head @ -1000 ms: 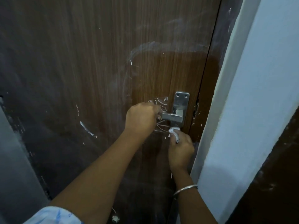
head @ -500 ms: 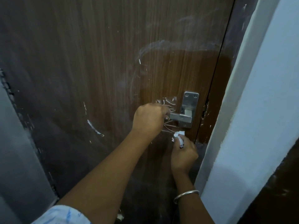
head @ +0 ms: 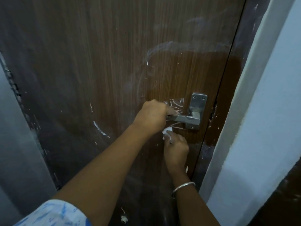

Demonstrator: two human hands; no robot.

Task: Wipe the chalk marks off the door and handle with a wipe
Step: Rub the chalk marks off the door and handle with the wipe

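A brown wooden door (head: 114, 62) fills the view, streaked with white chalk marks (head: 173, 104) beside a steel lever handle (head: 189, 119) on its plate. My left hand (head: 153, 116) is shut on the free end of the handle. Just below it, my right hand (head: 175, 147) pinches a small crumpled white wipe (head: 167, 132) against the door under the handle, close to the left wrist. More chalk strokes (head: 100, 128) lie to the left, and a hazy smear arcs above the handle.
A white wall edge and door frame (head: 244, 111) run down the right side. A grey wall (head: 14, 144) borders the door's left edge. A silver bangle (head: 182, 187) sits on my right wrist.
My right hand with the wipe has slid left and slightly down from under the handle plate, ending below the left hand. The left hand stays on the handle.
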